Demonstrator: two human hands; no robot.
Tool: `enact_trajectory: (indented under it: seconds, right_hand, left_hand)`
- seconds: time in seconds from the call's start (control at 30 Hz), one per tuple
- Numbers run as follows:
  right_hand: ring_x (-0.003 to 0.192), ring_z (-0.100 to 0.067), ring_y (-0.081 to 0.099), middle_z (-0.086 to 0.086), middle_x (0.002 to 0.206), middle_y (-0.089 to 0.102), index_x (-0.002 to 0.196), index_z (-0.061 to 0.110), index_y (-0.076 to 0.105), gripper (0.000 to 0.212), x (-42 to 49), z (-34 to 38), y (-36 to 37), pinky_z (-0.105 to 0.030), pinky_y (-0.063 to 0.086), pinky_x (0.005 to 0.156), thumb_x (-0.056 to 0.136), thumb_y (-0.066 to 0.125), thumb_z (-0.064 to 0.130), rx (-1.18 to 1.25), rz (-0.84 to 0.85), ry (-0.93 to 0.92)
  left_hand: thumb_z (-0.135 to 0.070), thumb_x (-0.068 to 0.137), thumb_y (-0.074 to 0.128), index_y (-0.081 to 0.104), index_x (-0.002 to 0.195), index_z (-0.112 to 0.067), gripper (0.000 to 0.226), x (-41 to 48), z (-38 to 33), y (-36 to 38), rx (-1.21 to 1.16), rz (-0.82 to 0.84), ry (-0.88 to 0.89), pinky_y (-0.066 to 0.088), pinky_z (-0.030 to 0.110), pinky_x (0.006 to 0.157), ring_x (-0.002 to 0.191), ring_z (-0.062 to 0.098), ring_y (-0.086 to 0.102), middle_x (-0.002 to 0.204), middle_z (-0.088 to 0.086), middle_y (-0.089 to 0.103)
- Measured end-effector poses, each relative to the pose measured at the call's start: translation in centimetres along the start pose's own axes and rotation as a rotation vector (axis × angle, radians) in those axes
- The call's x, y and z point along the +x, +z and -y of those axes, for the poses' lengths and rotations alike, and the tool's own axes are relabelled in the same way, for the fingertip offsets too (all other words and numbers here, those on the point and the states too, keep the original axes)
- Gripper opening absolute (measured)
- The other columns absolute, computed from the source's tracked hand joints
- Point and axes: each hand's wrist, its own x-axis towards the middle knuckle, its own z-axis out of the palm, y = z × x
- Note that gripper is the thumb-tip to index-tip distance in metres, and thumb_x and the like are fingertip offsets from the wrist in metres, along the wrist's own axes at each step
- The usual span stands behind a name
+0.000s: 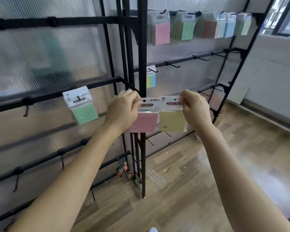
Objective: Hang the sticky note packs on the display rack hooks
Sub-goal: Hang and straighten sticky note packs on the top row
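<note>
Left hand pinches pink pack by its top edge; right hand pinches yellow pack likewise; packs side by side, inner edges overlapping, before rack post; bare hooks on rail upper right; green pack hangs left.

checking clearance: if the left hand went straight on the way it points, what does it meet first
Probably the rack's black upright post, just beyond the left hand and its pink pack; depth is unclear.
</note>
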Motion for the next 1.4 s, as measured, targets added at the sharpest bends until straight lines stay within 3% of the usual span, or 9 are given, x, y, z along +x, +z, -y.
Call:
enact_trajectory:
  seconds: [0.13, 0.33, 0.63, 0.8, 0.9, 1.03, 1.13, 1.2, 1.4]
  right_hand:
    - [0.074, -0.016, 0.038, 0.006, 0.073, 0.047, 0.082, 0.008, 0.058, 0.015, 3.9, -3.6, 0.4, -0.03, 0.015, 0.058, 0.082, 0.048, -0.004, -0.012, -0.014, -0.003]
    - [0.074, -0.021, 0.042, 0.003, 0.073, 0.048, 0.075, 0.011, 0.05, 0.015, 11.0, -8.4, -0.3, -0.03, 0.022, 0.06, 0.086, 0.048, 0.0, -0.007, -0.072, -0.028]
    - [0.075, -0.021, 0.044, -0.001, 0.074, 0.052, 0.079, 0.006, 0.053, 0.012, 18.8, -14.1, 0.7, -0.029, 0.025, 0.062, 0.089, 0.047, 0.004, 0.033, -0.091, -0.066]
    - [0.075, -0.021, 0.044, -0.001, 0.075, 0.052, 0.08, 0.007, 0.054, 0.012, 23.7, -17.4, 2.9, -0.029, 0.024, 0.061, 0.089, 0.047, 0.005, 0.105, -0.043, -0.118]
    - [0.074, -0.019, 0.044, 0.001, 0.074, 0.051, 0.077, 0.01, 0.052, 0.014, 27.2, -19.0, 4.0, -0.029, 0.024, 0.061, 0.089, 0.049, 0.005, 0.155, 0.001, -0.188]
    - [0.074, -0.021, 0.044, -0.003, 0.076, 0.054, 0.078, 0.008, 0.053, 0.014, 32.1, -20.2, 5.0, -0.029, 0.022, 0.061, 0.09, 0.049, 0.006, 0.206, 0.037, -0.312]
    - [0.079, -0.029, 0.053, -0.012, 0.083, 0.063, 0.087, 0.004, 0.06, 0.014, 34.9, -20.9, 5.8, -0.033, 0.031, 0.061, 0.091, 0.049, 0.009, 0.231, -0.002, -0.317]
    - [0.082, -0.033, 0.055, -0.015, 0.086, 0.064, 0.089, 0.004, 0.061, 0.014, 36.5, -21.1, 6.1, -0.036, 0.035, 0.063, 0.092, 0.048, 0.01, 0.257, 0.018, -0.323]
    - [0.078, -0.03, 0.052, -0.011, 0.083, 0.062, 0.083, 0.004, 0.054, 0.018, 40.0, -20.3, 6.6, -0.035, 0.03, 0.058, 0.094, 0.045, 0.016, 0.329, 0.085, -0.379]
  left_hand:
    - [-0.017, 0.092, 0.053, 0.052, 0.08, -0.016, 0.012, 4.0, -0.6, 3.2, 0.001, -0.01, -0.001, 0.028, 0.023, 0.071, 0.081, 0.011, 0.045, 0.08, -0.005, 0.051]
    - [-0.012, 0.092, 0.052, 0.052, 0.08, -0.011, 0.012, 10.3, -2.1, 7.5, -0.066, -0.041, 0.038, 0.03, 0.013, 0.067, 0.08, 0.011, 0.042, 0.081, -0.005, 0.047]
    - [-0.016, 0.095, 0.048, 0.05, 0.082, -0.015, 0.013, 18.1, -2.7, 12.6, -0.028, -0.096, -0.038, 0.025, 0.016, 0.064, 0.081, 0.01, 0.043, 0.085, -0.006, 0.048]
    - [-0.018, 0.095, 0.048, 0.052, 0.083, -0.011, 0.015, 21.4, -1.9, 15.1, 0.007, -0.123, -0.105, 0.031, 0.012, 0.063, 0.08, 0.012, 0.047, 0.084, -0.004, 0.05]
    - [-0.018, 0.095, 0.047, 0.055, 0.085, -0.01, 0.015, 23.9, -1.5, 16.2, 0.068, -0.169, -0.147, 0.035, 0.02, 0.065, 0.081, 0.013, 0.049, 0.086, -0.001, 0.053]
    - [-0.014, 0.095, 0.048, 0.054, 0.082, -0.009, 0.015, 27.6, -1.7, 16.7, 0.105, -0.261, -0.185, 0.032, 0.007, 0.065, 0.072, 0.005, 0.044, 0.079, -0.007, 0.047]
    - [-0.013, 0.095, 0.048, 0.051, 0.078, -0.009, 0.018, 30.1, -2.5, 16.5, 0.143, -0.3, -0.246, 0.032, 0.012, 0.061, 0.068, -0.001, 0.042, 0.075, -0.013, 0.043]
    - [-0.013, 0.095, 0.048, 0.054, 0.082, -0.003, 0.018, 31.7, -2.7, 16.1, 0.193, -0.335, -0.28, 0.036, 0.02, 0.065, 0.071, 0.008, 0.046, 0.079, -0.005, 0.048]
    - [-0.013, 0.095, 0.045, 0.057, 0.088, 0.0, 0.019, 35.4, -2.3, 13.8, 0.316, -0.408, -0.365, 0.04, 0.033, 0.073, 0.084, 0.02, 0.05, 0.092, 0.007, 0.055]
